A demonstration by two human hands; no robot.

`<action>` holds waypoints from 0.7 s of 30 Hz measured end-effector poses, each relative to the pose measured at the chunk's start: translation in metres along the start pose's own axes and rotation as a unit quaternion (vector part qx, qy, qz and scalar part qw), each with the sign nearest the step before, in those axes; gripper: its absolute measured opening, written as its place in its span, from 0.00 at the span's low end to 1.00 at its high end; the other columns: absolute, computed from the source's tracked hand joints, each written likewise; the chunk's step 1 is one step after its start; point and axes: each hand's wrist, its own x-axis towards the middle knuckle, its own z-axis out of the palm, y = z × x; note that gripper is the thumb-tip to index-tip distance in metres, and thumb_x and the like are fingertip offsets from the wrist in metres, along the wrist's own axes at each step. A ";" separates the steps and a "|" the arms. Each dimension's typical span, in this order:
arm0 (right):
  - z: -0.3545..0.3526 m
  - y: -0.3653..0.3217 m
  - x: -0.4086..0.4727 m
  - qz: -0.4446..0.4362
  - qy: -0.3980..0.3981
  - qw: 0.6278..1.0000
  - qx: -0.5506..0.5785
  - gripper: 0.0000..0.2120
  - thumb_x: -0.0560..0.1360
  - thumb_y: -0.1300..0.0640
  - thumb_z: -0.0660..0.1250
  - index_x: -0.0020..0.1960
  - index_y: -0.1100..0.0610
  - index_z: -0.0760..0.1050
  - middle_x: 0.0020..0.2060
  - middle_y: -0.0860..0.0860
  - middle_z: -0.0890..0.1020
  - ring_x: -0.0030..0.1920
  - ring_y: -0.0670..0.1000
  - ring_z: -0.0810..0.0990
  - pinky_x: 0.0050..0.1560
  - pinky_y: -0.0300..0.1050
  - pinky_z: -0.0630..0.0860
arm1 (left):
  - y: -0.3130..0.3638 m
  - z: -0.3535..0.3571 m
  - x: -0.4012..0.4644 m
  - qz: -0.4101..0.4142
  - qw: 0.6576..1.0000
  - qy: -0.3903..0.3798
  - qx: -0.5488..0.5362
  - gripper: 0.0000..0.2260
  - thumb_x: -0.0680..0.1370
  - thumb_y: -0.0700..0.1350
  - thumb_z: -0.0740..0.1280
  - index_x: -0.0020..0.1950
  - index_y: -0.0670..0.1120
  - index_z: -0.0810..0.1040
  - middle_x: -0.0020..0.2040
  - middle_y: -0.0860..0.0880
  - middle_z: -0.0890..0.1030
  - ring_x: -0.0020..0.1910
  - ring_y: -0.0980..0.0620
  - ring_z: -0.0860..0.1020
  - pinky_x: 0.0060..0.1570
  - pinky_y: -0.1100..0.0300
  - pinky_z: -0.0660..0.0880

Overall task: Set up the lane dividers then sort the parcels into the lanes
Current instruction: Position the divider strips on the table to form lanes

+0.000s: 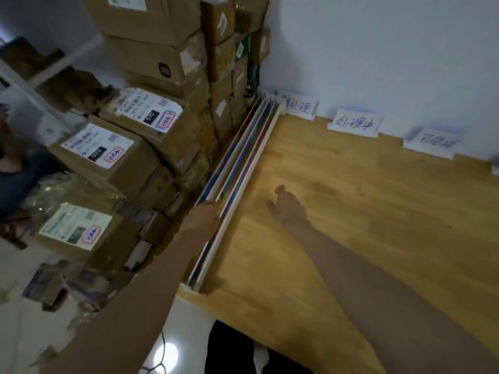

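Left hand: the left hand (206, 215) grips the top edge of the long white-edged lane dividers (244, 168).
Right hand: the right hand (287, 205) hovers over the wooden tabletop (364, 211), fingers relaxed, holding nothing.
Dividers: bundled upright along the table's left edge, reaching the wall.
Parcels: brown cardboard parcels with white labels (113, 155) are stacked left of the dividers.
Signs: three handwritten white paper signs (353, 122) lean against the wall.

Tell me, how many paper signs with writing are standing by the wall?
3. One paper sign stands beside the far end of the dividers, one in the middle, and one farther right. A white bit at the right edge may be another.
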 end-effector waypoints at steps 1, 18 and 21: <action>0.005 -0.006 0.006 0.012 -0.012 1.000 0.001 0.17 0.82 0.49 0.58 0.67 0.56 0.64 0.58 0.56 0.76 0.56 0.60 0.78 0.50 0.51 0.74 | -0.004 0.004 0.007 0.001 1.000 -0.014 0.000 0.09 0.83 0.44 0.57 0.56 0.45 0.76 0.53 0.48 0.79 0.50 0.48 0.80 0.52 0.51 0.79; 0.095 -0.074 0.111 0.141 -0.093 0.975 0.144 0.20 0.81 0.54 0.62 0.70 0.61 0.67 0.56 0.63 0.81 0.56 0.64 0.81 0.59 0.58 0.78 | -0.041 0.054 0.074 0.033 0.994 -0.106 0.007 0.17 0.84 0.44 0.57 0.73 0.45 0.66 0.63 0.44 0.77 0.60 0.44 0.78 0.59 0.48 0.75; 0.098 -0.077 0.113 0.160 -0.074 0.973 0.152 0.18 0.79 0.57 0.64 0.67 0.61 0.69 0.54 0.63 0.82 0.54 0.63 0.82 0.56 0.54 0.79 | -0.042 0.056 0.076 0.038 0.996 -0.086 0.002 0.16 0.84 0.45 0.55 0.73 0.45 0.67 0.63 0.44 0.77 0.61 0.46 0.78 0.59 0.51 0.75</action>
